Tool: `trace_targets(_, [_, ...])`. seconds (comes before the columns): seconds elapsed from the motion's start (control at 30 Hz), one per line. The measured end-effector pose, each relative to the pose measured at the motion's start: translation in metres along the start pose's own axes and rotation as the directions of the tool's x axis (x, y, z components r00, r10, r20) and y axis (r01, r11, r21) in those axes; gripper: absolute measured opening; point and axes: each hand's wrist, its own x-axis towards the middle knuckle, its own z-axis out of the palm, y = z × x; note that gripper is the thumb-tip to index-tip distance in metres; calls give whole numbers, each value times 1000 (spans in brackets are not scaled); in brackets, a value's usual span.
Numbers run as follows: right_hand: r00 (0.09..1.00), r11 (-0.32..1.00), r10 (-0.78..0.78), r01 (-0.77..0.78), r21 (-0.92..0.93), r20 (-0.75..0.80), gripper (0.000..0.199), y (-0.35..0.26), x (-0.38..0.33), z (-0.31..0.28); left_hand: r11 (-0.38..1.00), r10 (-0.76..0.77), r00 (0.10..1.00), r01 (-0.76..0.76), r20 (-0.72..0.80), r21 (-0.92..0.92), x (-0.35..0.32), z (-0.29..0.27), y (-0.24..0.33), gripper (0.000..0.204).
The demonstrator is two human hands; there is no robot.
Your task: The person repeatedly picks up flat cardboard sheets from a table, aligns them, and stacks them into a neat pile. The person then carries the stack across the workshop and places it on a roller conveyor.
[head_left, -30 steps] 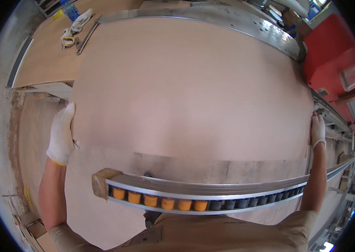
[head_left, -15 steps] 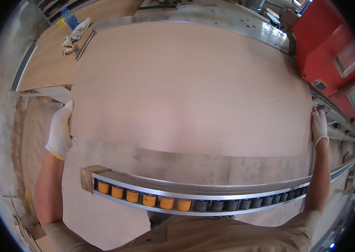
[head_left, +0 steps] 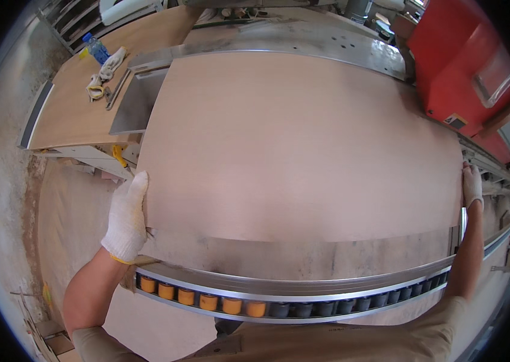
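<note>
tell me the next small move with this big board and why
Probably slide the board a little further forward: the left hand and right hand grip its two side edges, its near edge lies on the metal table, and its far edge sits just short of the rear metal rail.

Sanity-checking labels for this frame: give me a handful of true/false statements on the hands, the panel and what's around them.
1. Both hands wear white gloves. True: the left hand and the right hand are gloved.
2. The hands grip the same edge of the wood panel. False: they are at opposite side edges.
3. A rail of rollers, orange and dark, runs below the panel's near edge. True.
4. The red machine stands at the person's left. False: it is at the upper right.
5. A plastic bottle stands on the side table at upper left. True.
6. The panel is snapped in two. False: it shows as one whole sheet.
</note>
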Motion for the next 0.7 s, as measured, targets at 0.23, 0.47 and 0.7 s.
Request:
trace_targets(0.23, [998,989,9,-17,-145,-61,38,33,28,-35,996,-82,995,80,-49,-34,-41,81,9,38])
trace_targets(0.47, [847,853,-485,402,-333,-219,44,-50,-67,-24,998,43,998,-42,40,-45,-78,156,24,37])
trace_targets(0.7, [242,230,-892,970,-79,382,74,-206,-239,83,981,-191,959,193,211,13,-100,229,42,47])
